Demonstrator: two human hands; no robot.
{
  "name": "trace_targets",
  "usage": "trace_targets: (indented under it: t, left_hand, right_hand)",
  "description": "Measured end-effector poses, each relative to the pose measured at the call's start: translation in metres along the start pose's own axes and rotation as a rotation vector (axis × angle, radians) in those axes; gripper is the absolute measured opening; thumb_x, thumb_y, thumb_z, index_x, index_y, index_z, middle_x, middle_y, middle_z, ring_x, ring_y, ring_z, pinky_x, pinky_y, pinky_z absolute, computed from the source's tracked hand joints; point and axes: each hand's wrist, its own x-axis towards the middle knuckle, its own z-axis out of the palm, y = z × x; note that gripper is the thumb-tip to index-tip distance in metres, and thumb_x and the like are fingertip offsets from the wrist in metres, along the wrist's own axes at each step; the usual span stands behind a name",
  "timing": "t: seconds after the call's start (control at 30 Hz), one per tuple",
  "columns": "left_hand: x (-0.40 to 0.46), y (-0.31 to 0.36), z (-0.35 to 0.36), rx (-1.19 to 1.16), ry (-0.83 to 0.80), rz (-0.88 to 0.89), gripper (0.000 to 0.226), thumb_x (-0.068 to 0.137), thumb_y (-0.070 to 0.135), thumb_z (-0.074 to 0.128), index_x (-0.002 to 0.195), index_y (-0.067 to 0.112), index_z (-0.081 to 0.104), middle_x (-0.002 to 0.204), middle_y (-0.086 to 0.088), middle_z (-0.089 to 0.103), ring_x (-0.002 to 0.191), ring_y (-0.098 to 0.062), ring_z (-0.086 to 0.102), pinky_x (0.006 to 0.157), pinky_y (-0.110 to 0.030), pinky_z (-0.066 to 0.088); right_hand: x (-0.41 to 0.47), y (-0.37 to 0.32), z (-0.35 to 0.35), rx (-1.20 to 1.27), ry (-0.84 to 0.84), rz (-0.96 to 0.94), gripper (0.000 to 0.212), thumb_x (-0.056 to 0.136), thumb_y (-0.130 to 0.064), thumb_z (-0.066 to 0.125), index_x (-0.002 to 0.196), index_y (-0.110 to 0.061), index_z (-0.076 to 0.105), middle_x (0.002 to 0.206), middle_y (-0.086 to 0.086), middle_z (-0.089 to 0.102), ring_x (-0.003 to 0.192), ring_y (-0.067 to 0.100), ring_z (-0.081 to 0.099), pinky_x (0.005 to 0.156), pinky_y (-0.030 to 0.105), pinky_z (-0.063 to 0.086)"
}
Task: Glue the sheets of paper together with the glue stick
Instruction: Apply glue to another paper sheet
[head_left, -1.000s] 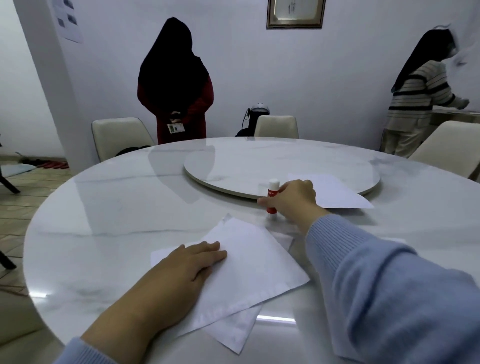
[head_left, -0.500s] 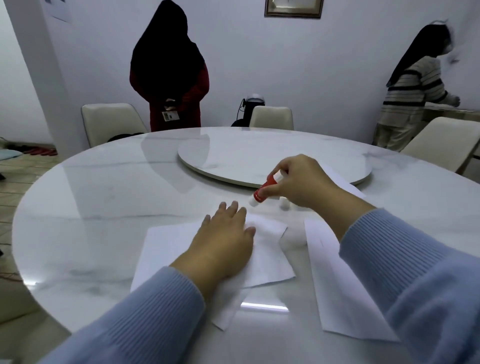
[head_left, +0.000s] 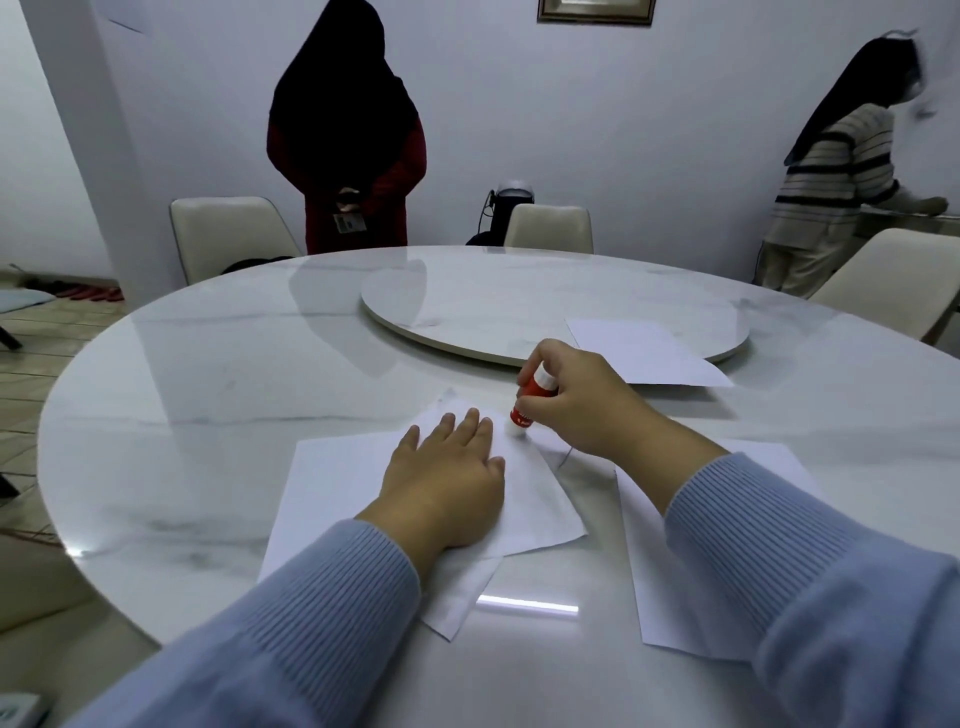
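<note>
Two white paper sheets (head_left: 332, 478) lie overlapped on the round marble table (head_left: 208, 395) in front of me. My left hand (head_left: 449, 480) lies flat on the top sheet, fingers spread. A red glue stick (head_left: 527, 402) is gripped in my right hand (head_left: 576, 402), tilted, with its white tip touching the top sheet's far right part just beyond my left fingertips. A third sheet (head_left: 660, 551) lies to the right, partly under my right sleeve. A fourth sheet (head_left: 644, 353) rests on the edge of the lazy Susan (head_left: 519, 306).
A person in dark clothes (head_left: 345, 135) stands behind the table's far side. Another person in a striped top (head_left: 841, 171) stands at the far right. Cream chairs (head_left: 228, 234) ring the table. A dark appliance (head_left: 506, 208) sits against the back wall.
My right hand lifted the glue stick from the table, tilted it and brought its tip down onto the top sheet. My left hand slid forward on the sheets.
</note>
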Motion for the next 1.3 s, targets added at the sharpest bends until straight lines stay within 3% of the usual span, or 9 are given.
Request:
trace_targets:
  t: [0.4,0.47,0.63,0.73,0.83,0.9,1.03,1.17,1.3]
  left_hand:
    - [-0.001,0.001,-0.002,-0.014,-0.011,-0.004,0.055,0.099,0.034,0.014,0.151,0.022,0.002,0.160,0.008,-0.005,0.147,-0.011,-0.004,0.120,-0.039,-0.002]
    - [-0.003,0.002,-0.002,-0.009,-0.015,-0.005,0.055,0.099,0.034,0.014,0.151,0.021,0.002,0.160,0.007,-0.004,0.147,-0.012,-0.004,0.120,-0.039,-0.001]
    - [-0.008,0.005,-0.022,0.012,-0.164,0.169,0.054,0.100,0.031,0.022,0.151,0.024,0.005,0.160,0.009,-0.004,0.146,-0.010,-0.004,0.119,-0.034,0.000]
    - [-0.020,0.003,-0.048,-0.179,-0.248,0.314,0.055,0.095,0.031,0.047,0.144,0.041,0.027,0.154,0.025,0.009,0.141,0.005,0.006,0.115,-0.024,0.007]
    - [-0.026,-0.005,-0.048,-0.037,0.094,-0.045,0.057,0.089,0.053,0.046,0.139,0.026,0.038,0.150,0.006,0.035,0.137,-0.017,0.031,0.112,-0.035,0.025]
    - [-0.032,-0.004,-0.042,0.108,0.037,-0.224,0.060,0.086,0.063,0.039,0.127,0.020,0.048,0.136,-0.005,0.048,0.124,-0.027,0.043,0.102,-0.040,0.035]
    - [-0.027,-0.007,-0.039,-0.014,-0.237,0.063,0.060,0.091,0.049,0.046,0.145,0.036,0.025,0.160,0.005,0.006,0.147,-0.019,0.005,0.119,-0.043,0.008]
    - [-0.017,-0.007,-0.027,-0.110,0.012,0.046,0.058,0.097,0.046,0.030,0.149,0.030,0.011,0.160,0.005,0.000,0.147,-0.013,-0.005,0.119,-0.040,-0.004]
    - [-0.016,-0.006,-0.008,0.031,-0.056,0.013,0.062,0.097,0.047,0.018,0.151,0.021,0.001,0.160,0.004,-0.005,0.147,-0.014,-0.006,0.120,-0.041,-0.002]
  right_hand:
    - [-0.059,-0.020,-0.022,0.004,-0.145,-0.024,0.008,0.064,-0.014,0.065,0.068,-0.012,0.059,0.058,-0.002,0.053,0.052,0.015,0.044,0.054,0.029,0.041]
    - [-0.068,-0.016,-0.024,0.117,-0.164,-0.008,0.009,0.056,-0.015,0.062,0.062,-0.012,0.057,0.060,0.010,0.058,0.054,0.017,0.048,0.054,0.027,0.042]
    - [-0.060,0.011,-0.043,0.871,0.354,0.101,0.023,0.073,0.011,0.051,0.063,-0.010,0.052,0.058,0.009,0.066,0.046,0.012,0.048,0.042,0.020,0.027]
    - [-0.057,0.023,-0.049,0.966,0.549,0.230,0.023,0.078,0.007,0.052,0.068,-0.014,0.051,0.064,0.008,0.068,0.052,0.013,0.044,0.048,0.025,0.026]
    - [-0.055,0.026,-0.047,0.973,0.586,0.271,0.021,0.079,0.004,0.058,0.075,-0.015,0.053,0.071,0.009,0.065,0.050,0.013,0.039,0.048,0.025,0.027]
    - [-0.053,0.024,-0.043,0.983,0.561,0.250,0.023,0.079,0.003,0.065,0.085,-0.018,0.056,0.076,0.010,0.060,0.052,0.013,0.041,0.047,0.022,0.033]
    - [-0.051,0.020,-0.030,0.914,0.454,0.161,0.026,0.077,0.004,0.070,0.088,-0.017,0.060,0.088,0.015,0.063,0.070,0.019,0.049,0.054,0.021,0.040]
    - [-0.053,0.018,-0.022,0.781,0.383,0.050,0.009,0.086,-0.007,0.065,0.091,-0.013,0.060,0.077,0.007,0.061,0.059,0.015,0.051,0.052,0.021,0.044]
    - [-0.048,0.008,-0.009,0.581,0.328,-0.038,0.005,0.094,-0.014,0.056,0.096,-0.019,0.055,0.081,0.002,0.068,0.065,0.016,0.061,0.060,0.029,0.052]
